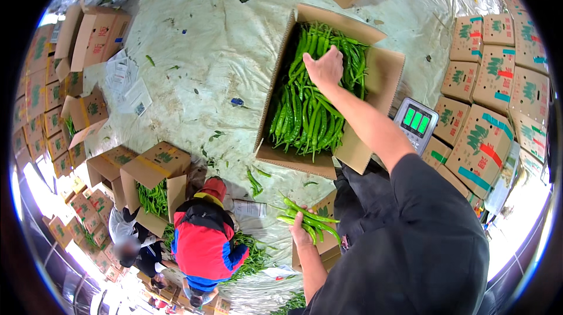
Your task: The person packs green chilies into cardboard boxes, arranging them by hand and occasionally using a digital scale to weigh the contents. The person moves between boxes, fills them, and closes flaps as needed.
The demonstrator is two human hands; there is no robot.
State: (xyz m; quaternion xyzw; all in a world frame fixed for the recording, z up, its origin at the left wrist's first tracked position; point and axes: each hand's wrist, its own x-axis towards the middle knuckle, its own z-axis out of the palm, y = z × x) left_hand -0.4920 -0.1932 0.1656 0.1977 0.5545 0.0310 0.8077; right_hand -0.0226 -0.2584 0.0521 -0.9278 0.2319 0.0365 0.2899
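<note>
My right hand is over an open cardboard box filled with long green chili peppers. Its thumb stands apart from the curled fingers, whose tips are partly hidden; I see no pepper held between them. The peppers lie in rows, those nearer me with tips pointing towards me. Lower down, beside my leg, my left hand grips a small bunch of green chili peppers. A digital scale with a lit green display stands just right of the box.
Stacked printed cartons line the right side, others the left. A person in a red and blue jacket bends beside loose peppers. Another open pepper carton stands nearby. Papers and stray peppers lie on the floor sheeting.
</note>
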